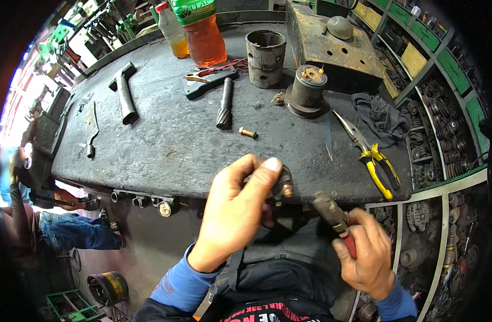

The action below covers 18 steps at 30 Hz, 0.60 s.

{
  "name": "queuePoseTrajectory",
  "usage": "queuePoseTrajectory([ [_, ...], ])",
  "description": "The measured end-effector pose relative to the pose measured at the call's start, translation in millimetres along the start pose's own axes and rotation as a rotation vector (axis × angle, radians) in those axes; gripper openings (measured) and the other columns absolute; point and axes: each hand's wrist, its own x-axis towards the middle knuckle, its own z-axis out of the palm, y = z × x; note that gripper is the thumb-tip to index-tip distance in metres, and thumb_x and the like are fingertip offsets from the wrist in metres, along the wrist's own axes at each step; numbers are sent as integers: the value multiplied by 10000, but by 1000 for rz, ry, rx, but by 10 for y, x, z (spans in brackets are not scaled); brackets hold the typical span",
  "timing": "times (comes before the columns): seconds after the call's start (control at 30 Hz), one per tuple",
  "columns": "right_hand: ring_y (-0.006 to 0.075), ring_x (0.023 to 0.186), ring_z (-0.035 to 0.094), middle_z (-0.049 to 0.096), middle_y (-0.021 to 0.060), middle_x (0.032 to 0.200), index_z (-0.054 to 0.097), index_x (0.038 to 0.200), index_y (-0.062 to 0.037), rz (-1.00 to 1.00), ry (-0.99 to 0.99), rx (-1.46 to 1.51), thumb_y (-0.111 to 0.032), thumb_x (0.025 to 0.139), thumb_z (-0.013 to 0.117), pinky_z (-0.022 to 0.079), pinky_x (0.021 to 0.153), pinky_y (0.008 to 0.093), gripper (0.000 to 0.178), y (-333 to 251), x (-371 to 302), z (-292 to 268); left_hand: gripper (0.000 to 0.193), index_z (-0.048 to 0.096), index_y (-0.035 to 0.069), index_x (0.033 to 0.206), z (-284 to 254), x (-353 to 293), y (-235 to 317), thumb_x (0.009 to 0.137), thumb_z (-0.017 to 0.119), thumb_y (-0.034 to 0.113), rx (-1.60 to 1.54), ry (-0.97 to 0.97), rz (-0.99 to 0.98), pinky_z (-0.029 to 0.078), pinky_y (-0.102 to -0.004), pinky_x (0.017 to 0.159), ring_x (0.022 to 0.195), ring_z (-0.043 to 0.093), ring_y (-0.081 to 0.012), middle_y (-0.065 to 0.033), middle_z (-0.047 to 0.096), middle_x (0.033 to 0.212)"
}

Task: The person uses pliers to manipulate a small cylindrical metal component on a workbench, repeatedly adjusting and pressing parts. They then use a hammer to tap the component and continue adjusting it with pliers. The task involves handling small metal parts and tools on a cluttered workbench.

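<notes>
In front of the bench edge, my left hand [236, 212] is closed around a small dark round part [283, 178] with a copper-coloured stud [287, 190]; my fingers hide much of it. To the right, my right hand [368, 256] grips pliers [331, 211] with a red handle, their worn metal jaws pointing up toward the held part but apart from it. On the bench beyond my hands lie a copper bolt [248, 133], a small spring [257, 105] and a fluted steel shaft [225, 104]. A cylindrical solenoid-like housing [306, 92] stands farther right.
Long-nose pliers [370, 155] with yellow-black handles lie near the bench's right edge, beside a grey rag [383, 119]. A hammer [125, 94] and a scraper [91, 129] lie left. Bottles [203, 40] and a hollow cylinder [265, 58] stand behind. Another person [77, 228] is at far left.
</notes>
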Motion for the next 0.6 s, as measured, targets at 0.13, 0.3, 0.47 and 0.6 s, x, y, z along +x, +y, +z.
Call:
queuePoseTrajectory([
  [0.13, 247, 778, 623, 620, 138, 989, 625, 1034, -13, 480, -219, 634, -194, 949, 753, 517, 736, 358, 237, 67, -211, 54, 257, 623, -18, 964, 178, 186, 68, 1032, 675, 225, 427, 67, 155, 495, -396, 621, 692, 666, -250, -149, 648, 744],
  [0.3, 131, 772, 554, 529, 58, 931, 597, 1089, 6, 529, -79, 1062, -3, 823, 763, 479, 705, 289, 314, -14, -316, 216, 190, 671, 16, 1090, 118, 317, -107, 999, 700, 181, 870, 227, 620, 542, -478, 723, 824, 674, -428, -221, 644, 1011],
  [0.47, 258, 824, 636, 581, 171, 1105, 595, 1148, -4, 194, 78, 404, -18, 786, 770, 519, 699, 329, 402, 15, -216, 256, 486, 656, -12, 1270, -74, 146, -10, 885, 815, 239, 922, 23, 624, 478, -470, 1007, 1155, 604, -400, -205, 655, 1257],
  [0.6, 303, 773, 674, 615, 200, 1175, 587, 1190, -14, 102, 175, 206, -39, 768, 794, 537, 637, 368, 471, -129, -10, 160, 648, 651, 23, 1272, 5, 89, -199, 748, 914, 298, 1022, 60, 551, 427, -455, 997, 1141, 575, -351, -152, 650, 1231],
])
